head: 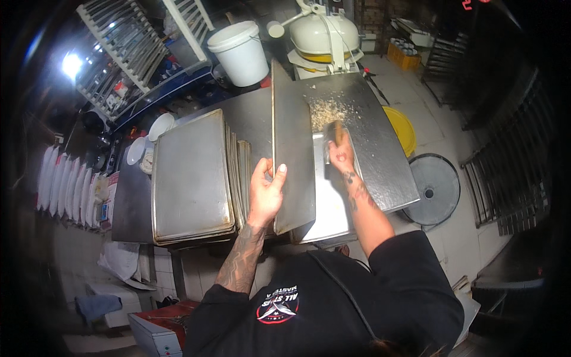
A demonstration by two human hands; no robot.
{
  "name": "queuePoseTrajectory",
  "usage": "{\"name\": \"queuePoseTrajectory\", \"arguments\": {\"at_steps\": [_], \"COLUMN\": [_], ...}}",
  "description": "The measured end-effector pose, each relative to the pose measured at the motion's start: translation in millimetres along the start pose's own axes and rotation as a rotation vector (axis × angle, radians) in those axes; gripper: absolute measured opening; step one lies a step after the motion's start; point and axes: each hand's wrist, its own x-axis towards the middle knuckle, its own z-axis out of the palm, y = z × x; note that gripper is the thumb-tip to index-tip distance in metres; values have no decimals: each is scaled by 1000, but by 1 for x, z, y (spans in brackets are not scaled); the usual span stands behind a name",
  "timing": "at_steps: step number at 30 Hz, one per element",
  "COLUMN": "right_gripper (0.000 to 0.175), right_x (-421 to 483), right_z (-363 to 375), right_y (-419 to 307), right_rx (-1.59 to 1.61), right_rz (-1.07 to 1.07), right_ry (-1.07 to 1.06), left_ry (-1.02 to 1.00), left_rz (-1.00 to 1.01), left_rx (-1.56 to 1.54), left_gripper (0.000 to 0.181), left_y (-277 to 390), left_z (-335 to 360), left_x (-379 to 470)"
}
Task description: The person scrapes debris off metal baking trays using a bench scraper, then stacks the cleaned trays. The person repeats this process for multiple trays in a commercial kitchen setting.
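Observation:
My left hand grips the near part of a metal baking tray by its edge, thumb on one face. That tray stands tilted steeply on its long side. In my right hand is a scraper with a wooden handle and a flat blade, partly hidden by the fingers. Under the right forearm a second, brighter tray lies flat on the steel worktable. Pale crumbs are scattered on the table just past it. A stack of similar trays stands to the left of my left hand.
White bowls and a dial scale sit beyond the stack. A white bucket and a cream-coloured machine stand at the back. On the right are a yellow round lid, a grey round lid and metal racks.

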Motion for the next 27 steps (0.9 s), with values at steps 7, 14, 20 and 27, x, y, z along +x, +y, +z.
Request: {"name": "queuePoseTrajectory", "arguments": {"at_steps": [7, 14, 20, 27], "right_gripper": [50, 43, 46, 54], "right_x": [-58, -112, -140, -94], "right_z": [0, 1, -2, -7], "right_y": [-25, -13, -84, -1], "right_rx": [-150, -244, -210, 889], "right_rz": [-2, -49, -149, 403], "right_ry": [-228, -310, -335, -301], "left_ry": [66, 154, 206, 203], "left_rz": [21, 55, -11, -43], "left_rx": [-98, -98, -88, -311], "left_gripper": [35, 32, 36, 29], "left_y": [-5, -12, -10, -17], "left_z": [-5, -20, -63, -134], "left_x": [-7, -11, -24, -38]}}
